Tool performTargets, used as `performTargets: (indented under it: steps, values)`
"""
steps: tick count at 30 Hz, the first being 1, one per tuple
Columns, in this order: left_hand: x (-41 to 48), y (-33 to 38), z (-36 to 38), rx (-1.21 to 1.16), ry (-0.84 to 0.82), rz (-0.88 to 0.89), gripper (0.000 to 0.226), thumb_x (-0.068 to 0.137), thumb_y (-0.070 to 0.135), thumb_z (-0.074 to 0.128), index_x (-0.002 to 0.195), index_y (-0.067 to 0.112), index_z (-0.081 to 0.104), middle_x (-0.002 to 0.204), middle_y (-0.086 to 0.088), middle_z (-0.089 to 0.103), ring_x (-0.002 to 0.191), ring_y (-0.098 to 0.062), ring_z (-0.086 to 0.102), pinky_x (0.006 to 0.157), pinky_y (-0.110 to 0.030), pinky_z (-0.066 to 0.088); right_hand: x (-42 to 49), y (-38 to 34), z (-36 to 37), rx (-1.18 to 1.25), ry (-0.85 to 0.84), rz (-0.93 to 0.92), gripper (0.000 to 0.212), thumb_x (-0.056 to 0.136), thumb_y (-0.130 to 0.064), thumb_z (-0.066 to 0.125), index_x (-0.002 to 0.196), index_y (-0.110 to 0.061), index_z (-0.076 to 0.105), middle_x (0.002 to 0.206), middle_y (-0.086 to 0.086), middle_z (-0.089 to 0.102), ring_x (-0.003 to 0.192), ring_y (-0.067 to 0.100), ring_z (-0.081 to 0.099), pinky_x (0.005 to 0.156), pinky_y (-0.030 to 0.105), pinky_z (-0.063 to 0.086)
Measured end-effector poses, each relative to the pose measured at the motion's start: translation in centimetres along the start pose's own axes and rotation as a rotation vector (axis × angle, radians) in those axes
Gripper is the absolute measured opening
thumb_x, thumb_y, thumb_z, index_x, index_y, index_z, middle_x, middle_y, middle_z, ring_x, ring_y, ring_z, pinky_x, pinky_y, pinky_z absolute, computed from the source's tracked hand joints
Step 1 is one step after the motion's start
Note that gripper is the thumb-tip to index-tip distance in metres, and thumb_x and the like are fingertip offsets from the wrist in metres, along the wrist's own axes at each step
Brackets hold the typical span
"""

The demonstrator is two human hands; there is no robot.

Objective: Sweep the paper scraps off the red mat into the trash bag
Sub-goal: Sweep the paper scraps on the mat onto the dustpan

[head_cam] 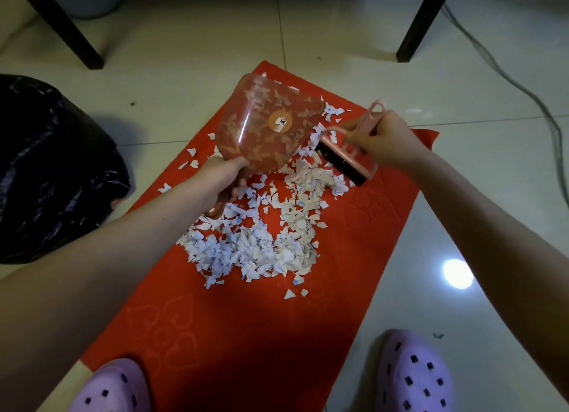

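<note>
You have one label here: a round orange sticker on the translucent dustpan, just beyond the fingers of your left hand. Its white patch carries a dark mark, too small and blurred to read.

The red mat shows embossed hearts. Paper scraps just below the left hand are white, flecked blue. That hand's dustpan is translucent pink; the right hand's brush is pink, with black bristles.
</note>
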State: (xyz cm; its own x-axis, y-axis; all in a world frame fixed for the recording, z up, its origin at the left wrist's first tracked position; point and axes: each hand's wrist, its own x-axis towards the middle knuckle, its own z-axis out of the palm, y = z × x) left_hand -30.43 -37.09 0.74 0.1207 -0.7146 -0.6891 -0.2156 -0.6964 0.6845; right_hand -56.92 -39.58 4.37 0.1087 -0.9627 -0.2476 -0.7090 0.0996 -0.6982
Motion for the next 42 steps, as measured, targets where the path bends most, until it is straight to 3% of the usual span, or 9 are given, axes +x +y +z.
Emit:
performTargets:
  steps: [5, 7, 13, 19, 24, 27, 31, 36, 42]
  values:
    - [0.0, -0.2, -0.5, 0.019, 0.03, -0.008, 0.017, 0.093, 0.023, 0.054, 0.082, 0.011, 0.056, 0.056, -0.003, 0.049, 0.039, -0.013, 0.038, 0.046, -0.022, 0.033, 1.7, 1.6, -0.6, -0.139, 0.169, 0.096, 0.035, 0.092, -0.038, 0.053, 0.116, -0.017, 0.066, 0.101, 0.008, 0.071, 0.085, 0.027, 0.068, 0.076, 0.041, 0.058]
    - [0.0, -0.3, -0.4, 0.017, 0.026, -0.009, 0.016, 0.093, 0.023, 0.053, 0.083, 0.011, 0.056, 0.056, -0.003, 0.049, 0.038, -0.012, 0.038, 0.045, -0.021, 0.033, 2.2, 2.4, -0.1, -0.246, 0.213, 0.15, 0.044, 0.091, -0.049, 0.049, 0.113, -0.014, 0.066, 0.091, 0.009, 0.071, 0.071, 0.023, 0.067, 0.06, 0.035, 0.057]
    - [0.4, -0.5, 0.0, 0.016, 0.019, -0.011, 0.014, 0.093, 0.023, 0.052, 0.087, 0.01, 0.053, 0.057, -0.004, 0.049, 0.034, -0.011, 0.037, 0.038, -0.017, 0.033, 0.8, 2.5, 3.5, -0.281, 0.082, 0.089, 0.045, 0.095, -0.046, 0.046, 0.095, -0.006, 0.067, 0.059, 0.002, 0.057, 0.045, 0.013, 0.049, 0.038, 0.024, 0.034]
    - [0.3, -0.6, 0.0, 0.015, 0.003, -0.003, 0.013, 0.092, 0.022, 0.052, 0.091, 0.009, 0.053, 0.059, -0.004, 0.049, 0.038, -0.013, 0.037, 0.04, -0.02, 0.033, -1.3, 1.1, 1.9, 0.169, 0.181, 0.074, 0.02, 0.093, -0.021, 0.056, 0.107, -0.011, 0.067, 0.088, 0.003, 0.069, 0.075, 0.018, 0.068, 0.065, 0.034, 0.058]
    - [0.3, -0.7, 0.0, 0.025, 0.006, -0.001, 0.016, 0.092, 0.023, 0.053, 0.096, 0.007, 0.055, 0.058, -0.004, 0.05, 0.039, -0.013, 0.039, 0.046, -0.023, 0.033, -0.1, 2.6, 0.2, -0.135, 0.336, 0.159, 0.033, 0.095, -0.039, 0.049, 0.098, -0.012, 0.069, 0.068, 0.009, 0.065, 0.052, 0.02, 0.055, 0.046, 0.028, 0.042]
    - [0.5, -0.8, 0.1, 0.036, -0.009, -0.008, 0.02, 0.093, 0.025, 0.053, 0.101, 0.007, 0.056, 0.06, -0.004, 0.051, 0.04, -0.013, 0.04, 0.044, -0.022, 0.034, 0.2, 3.2, 1.5, -0.256, 0.285, 0.158, 0.055, 0.097, -0.05, 0.035, 0.086, -0.006, 0.066, 0.054, 0.003, 0.053, 0.046, 0.019, 0.052, 0.043, 0.022, 0.036]
    - [0.8, -1.0, 0.5, 0.044, -0.022, -0.01, 0.022, 0.094, 0.027, 0.054, 0.104, 0.007, 0.056, 0.061, -0.004, 0.051, 0.039, -0.012, 0.039, 0.037, -0.018, 0.035, -1.1, 2.5, 3.7, -0.254, 0.14, 0.075, 0.046, 0.095, -0.047, 0.043, 0.098, -0.009, 0.069, 0.053, 0.0, 0.05, 0.04, 0.013, 0.045, 0.034, 0.022, 0.031]
    - [0.9, -1.2, 0.8, 0.043, -0.009, -0.018, 0.037, 0.093, 0.027, 0.054, 0.119, 0.0, 0.055, 0.059, -0.004, 0.051, 0.037, -0.011, 0.039, 0.036, -0.018, 0.035, -2.5, 1.1, 2.5, 0.201, 0.242, 0.041, 0.021, 0.093, -0.017, 0.055, 0.109, -0.01, 0.066, 0.089, 0.001, 0.068, 0.08, 0.023, 0.068, 0.072, 0.039, 0.057]
    - [0.5, -1.0, 1.0, 0.058, -0.004, -0.016, 0.029, 0.094, 0.026, 0.054, 0.111, 0.003, 0.056, 0.06, -0.004, 0.05, 0.042, -0.013, 0.037, 0.037, -0.016, 0.034, -1.6, 3.9, 0.9, -0.002, 0.397, 0.104, 0.029, 0.094, -0.031, 0.05, 0.101, -0.013, 0.071, 0.079, 0.011, 0.07, 0.068, 0.026, 0.066, 0.064, 0.044, 0.057]
